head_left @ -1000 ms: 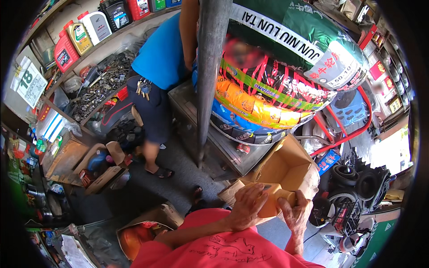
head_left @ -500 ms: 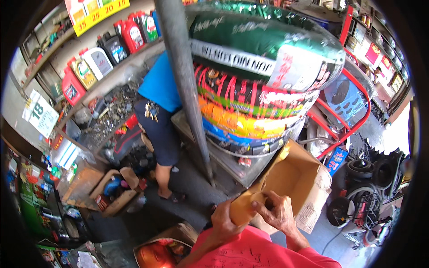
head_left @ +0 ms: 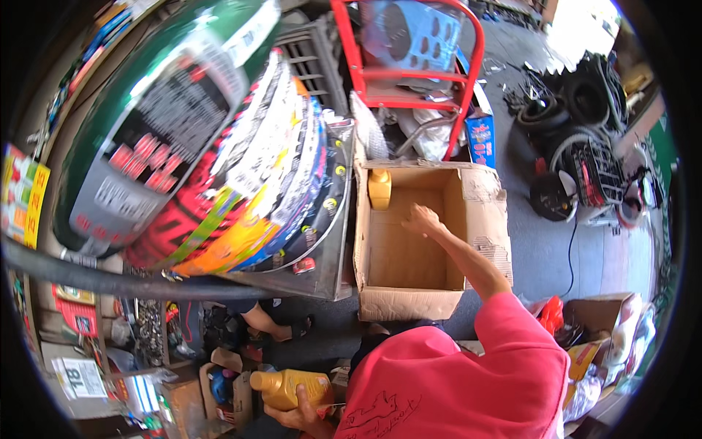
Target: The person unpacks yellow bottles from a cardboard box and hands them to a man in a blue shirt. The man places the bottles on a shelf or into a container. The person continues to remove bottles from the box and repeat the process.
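Observation:
My left hand is wrapped round a yellow oil bottle, which lies tilted on its side low in the picture, its neck pointing left. My right arm stretches out over an open cardboard box. Inside the box opening, my right hand has its fingers curled in; whatever they hold, if anything, is hidden. A second yellow oil bottle stands upright in the far left corner of the box, apart from my right hand.
A tall stack of wrapped tyres rises left of the box. Beyond it stands a red metal frame with a blue plastic piece. Black motorcycle parts lie at right. A person's leg shows below the stack. More filled cartons sit at lower right.
The view has swung to the right. Both hands were together on a yellow bottle; now my left hand holds one off to the left, and my right hand has let go and reached into the box.

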The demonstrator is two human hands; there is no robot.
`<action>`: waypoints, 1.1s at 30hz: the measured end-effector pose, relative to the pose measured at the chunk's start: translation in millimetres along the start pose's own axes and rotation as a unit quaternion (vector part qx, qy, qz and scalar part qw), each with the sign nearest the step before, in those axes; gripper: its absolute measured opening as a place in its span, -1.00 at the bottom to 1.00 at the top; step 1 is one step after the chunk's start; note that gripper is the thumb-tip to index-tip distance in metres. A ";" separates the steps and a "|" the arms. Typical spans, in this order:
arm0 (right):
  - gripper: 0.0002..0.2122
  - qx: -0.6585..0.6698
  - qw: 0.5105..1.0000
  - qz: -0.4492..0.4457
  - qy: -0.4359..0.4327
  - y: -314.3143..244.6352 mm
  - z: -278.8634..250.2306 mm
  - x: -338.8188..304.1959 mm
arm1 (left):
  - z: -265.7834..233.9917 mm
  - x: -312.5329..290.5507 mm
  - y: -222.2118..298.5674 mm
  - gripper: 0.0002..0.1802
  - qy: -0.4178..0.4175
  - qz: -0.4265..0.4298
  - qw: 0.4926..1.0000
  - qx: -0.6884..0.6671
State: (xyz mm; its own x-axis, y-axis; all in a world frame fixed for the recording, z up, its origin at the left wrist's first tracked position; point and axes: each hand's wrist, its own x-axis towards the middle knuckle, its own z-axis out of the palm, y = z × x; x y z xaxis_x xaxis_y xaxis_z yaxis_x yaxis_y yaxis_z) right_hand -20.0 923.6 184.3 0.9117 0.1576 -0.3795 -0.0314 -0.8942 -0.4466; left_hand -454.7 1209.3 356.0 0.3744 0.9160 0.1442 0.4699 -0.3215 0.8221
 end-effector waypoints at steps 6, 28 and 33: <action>-0.51 -0.012 0.990 -0.065 0.125 -32.9 2.6 92.0 | 3.8 -20.2 -6.0 -0.09 0.080 0.009 0.996 0.041; -0.61 -0.169 0.964 -0.168 0.118 -23.0 63.8 75.1 | 29.8 -20.2 44.3 -0.17 0.099 -0.025 0.984 -0.146; -0.63 -0.142 0.976 -0.142 0.083 -7.7 58.8 24.2 | 13.2 22.5 64.3 -0.20 0.087 -0.010 0.984 -0.155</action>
State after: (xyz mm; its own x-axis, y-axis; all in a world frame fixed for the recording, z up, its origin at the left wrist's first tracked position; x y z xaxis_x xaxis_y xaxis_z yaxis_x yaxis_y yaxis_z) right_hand -21.7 959.0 130.9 0.9219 0.3664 -0.1258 0.3251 -0.9083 -0.2632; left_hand -405.6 1206.1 404.8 0.2125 0.9574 0.1957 0.1994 -0.2385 0.9504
